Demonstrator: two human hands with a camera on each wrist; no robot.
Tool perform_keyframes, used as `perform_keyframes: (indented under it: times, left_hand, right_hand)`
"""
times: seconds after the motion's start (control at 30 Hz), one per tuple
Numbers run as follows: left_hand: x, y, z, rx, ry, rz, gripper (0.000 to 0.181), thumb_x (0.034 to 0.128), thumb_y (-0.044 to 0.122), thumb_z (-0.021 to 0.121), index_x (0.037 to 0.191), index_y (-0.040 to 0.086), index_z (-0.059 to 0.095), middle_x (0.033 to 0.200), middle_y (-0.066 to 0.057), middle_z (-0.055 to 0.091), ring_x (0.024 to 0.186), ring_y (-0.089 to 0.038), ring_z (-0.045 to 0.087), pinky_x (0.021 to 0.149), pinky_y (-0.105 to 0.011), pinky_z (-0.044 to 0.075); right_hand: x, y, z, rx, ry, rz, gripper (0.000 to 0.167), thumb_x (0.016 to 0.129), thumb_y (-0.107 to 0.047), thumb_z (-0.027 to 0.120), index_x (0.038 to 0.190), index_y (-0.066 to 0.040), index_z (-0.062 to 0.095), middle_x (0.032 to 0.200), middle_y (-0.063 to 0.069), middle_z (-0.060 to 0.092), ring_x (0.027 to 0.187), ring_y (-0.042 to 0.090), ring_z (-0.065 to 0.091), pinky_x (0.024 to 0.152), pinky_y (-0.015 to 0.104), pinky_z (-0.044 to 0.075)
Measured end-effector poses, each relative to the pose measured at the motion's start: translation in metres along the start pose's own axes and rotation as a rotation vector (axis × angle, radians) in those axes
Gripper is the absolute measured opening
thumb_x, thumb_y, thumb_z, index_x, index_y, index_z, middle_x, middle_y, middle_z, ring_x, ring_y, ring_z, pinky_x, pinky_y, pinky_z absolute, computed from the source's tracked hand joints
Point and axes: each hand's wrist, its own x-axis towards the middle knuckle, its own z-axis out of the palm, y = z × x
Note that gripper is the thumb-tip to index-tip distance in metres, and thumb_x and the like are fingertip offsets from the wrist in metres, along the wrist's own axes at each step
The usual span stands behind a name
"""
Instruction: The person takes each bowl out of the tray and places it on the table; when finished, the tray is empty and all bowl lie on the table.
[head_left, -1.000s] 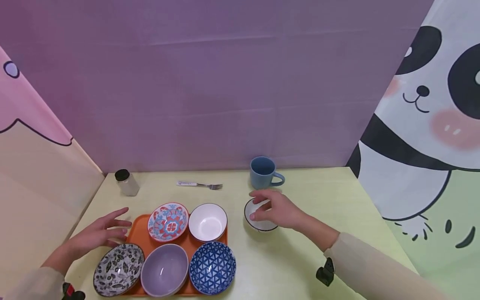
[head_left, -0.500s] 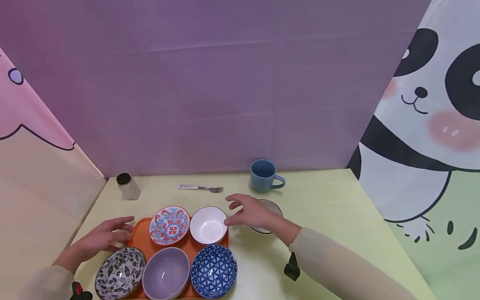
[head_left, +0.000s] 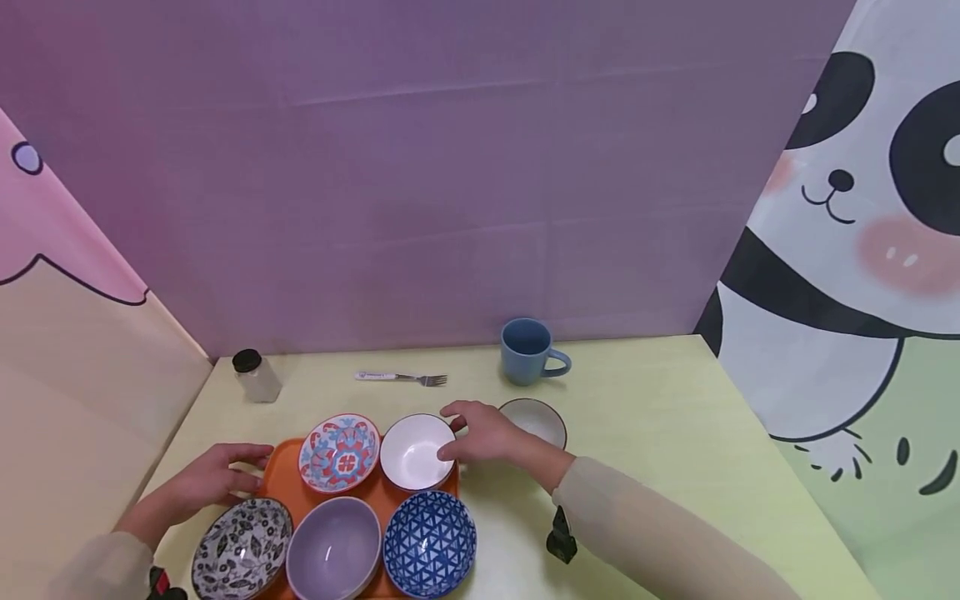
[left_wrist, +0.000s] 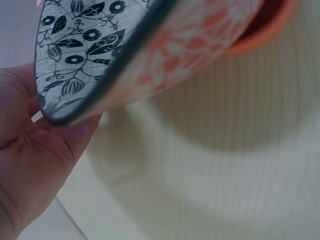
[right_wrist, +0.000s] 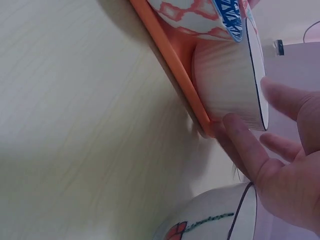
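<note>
At the right side of the white bowl (head_left: 414, 454), my right hand (head_left: 486, 433) has its thumb over the rim and its fingers outside. The right wrist view shows this hand (right_wrist: 287, 165) around the white bowl's (right_wrist: 225, 77) rim and wall. The bowl sits on the orange tray (head_left: 283, 475). My left hand (head_left: 206, 485) is at the tray's left edge, fingers relaxed, above the black floral bowl (head_left: 242, 550); contact with the tray is unclear. In the left wrist view the floral bowl (left_wrist: 82, 50) partly hides this hand (left_wrist: 35, 160).
Also on the tray are a red-blue patterned bowl (head_left: 339, 452), a purple bowl (head_left: 333, 547) and a blue triangle-patterned bowl (head_left: 429, 543). Behind are a lidded jar (head_left: 257, 377), a fork (head_left: 401, 378) and a blue mug (head_left: 525, 352). Another bowl (head_left: 536, 418) stands right of the tray.
My right hand has moved left from the bowl beside the tray to the white bowl's rim. My left hand has shifted slightly right and down, near the tray edge.
</note>
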Motion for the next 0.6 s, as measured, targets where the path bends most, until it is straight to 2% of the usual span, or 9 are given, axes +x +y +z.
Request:
perform_keyframes:
  times: [0.2, 0.43, 0.6]
  left_hand:
    - [0.0017, 0.0025, 0.0021, -0.009, 0.023, -0.022, 0.064, 0.0908, 0.002, 0.065, 0.149, -0.011, 0.041, 0.132, -0.024, 0.057, 0.1, -0.028, 0.069, 0.084, -0.049, 0.062]
    - [0.004, 0.0027, 0.0055, -0.008, 0.059, -0.028, 0.062, 0.0898, -0.002, 0.064, 0.147, -0.009, 0.041, 0.13, -0.023, 0.058, 0.097, -0.027, 0.068, 0.081, -0.047, 0.063]
    - [0.0048, 0.0055, 0.0089, -0.001, 0.087, -0.038, 0.061, 0.0877, -0.005, 0.063, 0.145, -0.01, 0.044, 0.124, -0.021, 0.06, 0.092, -0.026, 0.067, 0.077, -0.045, 0.063]
  right_hand:
    - [0.0019, -0.0038, 0.001, -0.005, 0.014, -0.01, 0.061, 0.082, -0.017, 0.083, 0.138, -0.006, 0.06, 0.121, 0.017, 0.071, 0.107, 0.029, 0.069, 0.096, 0.042, 0.056]
    - [0.0032, -0.0056, 0.0038, 0.034, 0.014, 0.01, 0.052, 0.084, -0.006, 0.079, 0.133, -0.005, 0.063, 0.118, 0.019, 0.073, 0.09, 0.023, 0.072, 0.071, 0.031, 0.062]
    - [0.0032, -0.0056, 0.0062, 0.067, 0.027, 0.044, 0.05, 0.085, -0.003, 0.077, 0.133, -0.005, 0.064, 0.12, 0.02, 0.072, 0.093, 0.026, 0.074, 0.068, 0.033, 0.063]
